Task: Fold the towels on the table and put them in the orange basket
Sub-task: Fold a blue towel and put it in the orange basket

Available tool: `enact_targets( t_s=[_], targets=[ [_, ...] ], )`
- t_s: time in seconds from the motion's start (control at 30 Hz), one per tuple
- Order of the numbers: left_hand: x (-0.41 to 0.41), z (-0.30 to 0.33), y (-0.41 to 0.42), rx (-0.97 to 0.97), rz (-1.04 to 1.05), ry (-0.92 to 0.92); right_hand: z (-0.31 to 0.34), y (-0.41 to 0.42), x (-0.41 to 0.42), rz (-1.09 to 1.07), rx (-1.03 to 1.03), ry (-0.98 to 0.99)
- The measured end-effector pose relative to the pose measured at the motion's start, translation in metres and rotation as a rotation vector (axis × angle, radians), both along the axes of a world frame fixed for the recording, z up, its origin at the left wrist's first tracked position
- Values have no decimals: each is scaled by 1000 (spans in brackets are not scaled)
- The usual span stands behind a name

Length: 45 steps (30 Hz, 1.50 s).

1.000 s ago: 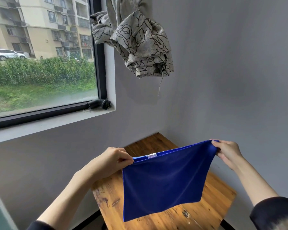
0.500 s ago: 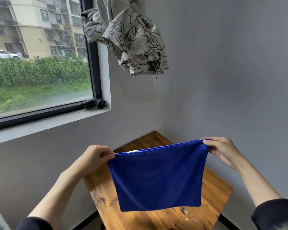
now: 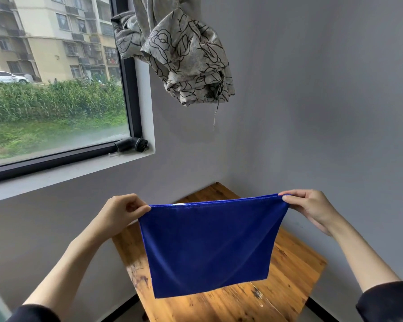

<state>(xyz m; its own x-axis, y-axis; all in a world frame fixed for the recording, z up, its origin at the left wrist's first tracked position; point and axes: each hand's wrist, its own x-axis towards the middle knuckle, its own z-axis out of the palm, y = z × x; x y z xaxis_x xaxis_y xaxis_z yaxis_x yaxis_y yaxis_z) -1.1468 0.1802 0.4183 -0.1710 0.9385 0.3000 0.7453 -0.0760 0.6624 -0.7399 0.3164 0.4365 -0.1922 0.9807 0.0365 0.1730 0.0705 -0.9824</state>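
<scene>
Towel [image 3: 209, 247], blue, hangs in the air above the desk [image 3: 296, 263], stretched by its top edge between both hands. Left hand [image 3: 121, 212] pinches the upper left corner, fingers curled; right hand [image 3: 312, 208] pinches the upper right corner between thumb and fingertips. Held taut and level like this, the cloth drops flat and square, likely so the corners can be matched for a clean fold. No fold shows yet. No basket is in view. A patterned curtain [image 3: 182, 54] is bunched up beside the window [image 3: 56, 89].
</scene>
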Motion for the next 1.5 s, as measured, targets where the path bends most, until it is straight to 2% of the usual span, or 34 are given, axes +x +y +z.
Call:
enact_targets(
  t_s=[0.07,0.13,0.3,0.67,0.83,0.97,1.07,1.37,1.5],
  targets=[
    [1,3,0,41,-11,-16,-1,-1,-2,-1,-90,272],
    [2,5,3,56,-14,-1,-1,-2,-4,-10,-139,443],
    [0,10,3,94,-34,44,1,0,-5,1,-157,584],
    [0,16,3,114,2,-1,4,5,-8,-32,-68,576],
    [-1,17,4,118,15,155,8,5,-11,-63,-39,557],
    [-2,16,5,79,34,165,7,5,-12,-37,-41,511],
    [-2,14,4,23,46,95,5,6,-11,-34,-35,486],
    [1,-10,5,-64,-40,-364,-15,18,-11,4,-42,303],
    [3,-31,30,-64,81,-305,-34,35,-21,-96,-98,183]
  ],
)
